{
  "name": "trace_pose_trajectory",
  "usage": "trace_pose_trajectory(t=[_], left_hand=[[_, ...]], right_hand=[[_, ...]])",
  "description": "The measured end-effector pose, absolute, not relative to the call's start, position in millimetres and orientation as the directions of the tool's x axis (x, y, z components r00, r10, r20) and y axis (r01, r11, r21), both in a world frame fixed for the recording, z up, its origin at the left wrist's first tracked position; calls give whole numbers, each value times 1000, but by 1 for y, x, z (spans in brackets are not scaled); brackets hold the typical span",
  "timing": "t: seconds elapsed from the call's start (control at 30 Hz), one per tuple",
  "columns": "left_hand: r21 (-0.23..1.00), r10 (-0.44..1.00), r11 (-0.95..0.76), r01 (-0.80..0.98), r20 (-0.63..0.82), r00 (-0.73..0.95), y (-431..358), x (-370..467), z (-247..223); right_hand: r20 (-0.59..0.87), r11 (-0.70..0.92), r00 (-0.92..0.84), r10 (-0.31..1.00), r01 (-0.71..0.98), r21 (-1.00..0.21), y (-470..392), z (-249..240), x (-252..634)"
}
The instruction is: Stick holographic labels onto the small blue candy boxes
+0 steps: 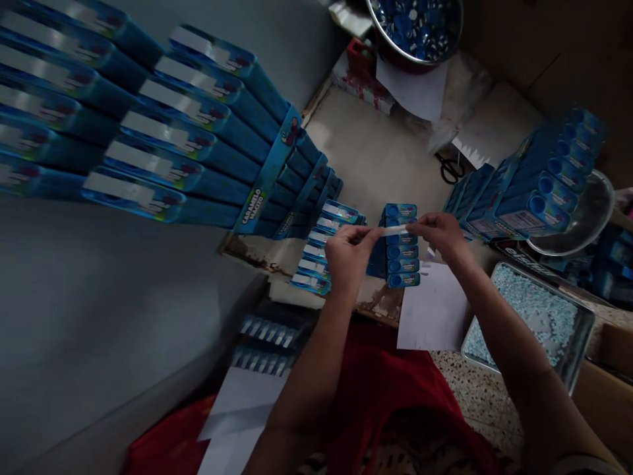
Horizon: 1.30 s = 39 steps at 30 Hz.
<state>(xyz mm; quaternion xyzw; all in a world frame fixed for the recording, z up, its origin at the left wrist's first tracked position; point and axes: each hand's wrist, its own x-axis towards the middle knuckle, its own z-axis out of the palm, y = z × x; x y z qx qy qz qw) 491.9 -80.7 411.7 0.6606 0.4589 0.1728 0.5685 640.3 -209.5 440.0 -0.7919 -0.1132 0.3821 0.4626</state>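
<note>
Packing workshop: stacked blue boxes (232, 156)

Pale tabletop (380, 155) (stained in places), blue packs (403, 253), black-handled scissors (451, 170)

The left forearm (316, 359) and right forearm (494, 313), both bare, reach forward from the lower edge of the view, converging. The left hand (349, 254) and right hand (444, 234) face each other, near but apart, each with thumb and forefinger drawn into a pinch, fingertips pointing inward
</note>
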Motion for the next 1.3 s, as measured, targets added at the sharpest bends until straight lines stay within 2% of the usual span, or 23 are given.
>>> trace_pose_trajectory(t=[0.1,0.17,0.27,0.37,0.57,0.73,0.97,1.13,1.3], left_hand=[[713,868,-305,632,-64,492,-71,513,414],[592,852,-412,693,-19,523,-66,525,413],[517,807,-488,703,-40,590,-61,536,405],[484,787,-520,704,-49,615,-58,538,395],[465,786,-526,712,-54,616,-56,540,384],[475,779,-521,709,-75,623,-55,542,383],[548,770,-482,684,-108,629,-51,541,380],[535,761,-477,697,-145,632,-53,547,369],[523,745,-476,707,-187,640,-55,553,364]], right_hand=[[-399,-680,767,503,66,-730,-193,426,653],[-351,-757,795,495,197,-623,-182,417,662],[-340,-820,802,491,295,-490,-169,407,669],[-358,-845,799,484,321,-427,-165,400,671],[-383,-865,797,467,323,-384,-164,397,672],[-401,-870,795,455,301,-391,-164,396,672],[-403,-861,792,458,284,-421,-163,393,669],[-383,-906,838,388,271,-325,-162,389,676],[-479,-923,800,361,232,-307,-160,388,685]])
